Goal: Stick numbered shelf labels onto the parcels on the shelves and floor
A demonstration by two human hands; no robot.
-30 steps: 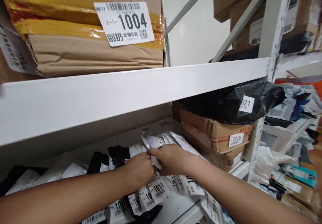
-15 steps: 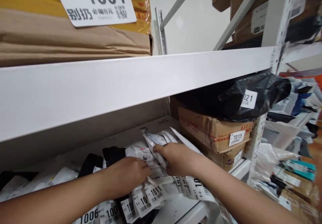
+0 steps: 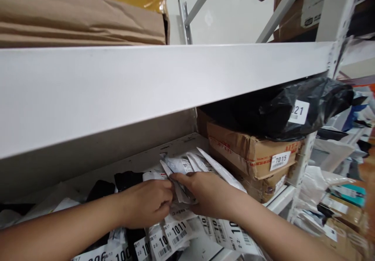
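Among upright parcel bags on the lower shelf, my left hand (image 3: 149, 203) is closed, its curled fingers pinching the edge of a white parcel bag. A label reading 1011 (image 3: 179, 230) hangs just below those fingers. My right hand (image 3: 212, 194) is closed around another white parcel bag (image 3: 179, 186), with the fingers along its near side and part of the grip hidden. Behind the right hand lean more white parcel bags (image 3: 218, 164). Black parcel bags (image 3: 128, 179) stand behind and left of my left hand, and several numbered labels line the front.
A white shelf beam (image 3: 164, 77) crosses above my hands, bearing a cardboard box (image 3: 82, 16). Right of the bags are stacked cardboard boxes (image 3: 254, 151), with a black plastic bag (image 3: 316, 104) on top. A perforated white post (image 3: 304, 159) stands beside them; more parcels fill shelves beyond.
The view has tilted and shifted slightly. My hands have come closer together, and the white bag in my right hand has tipped left toward my left hand.
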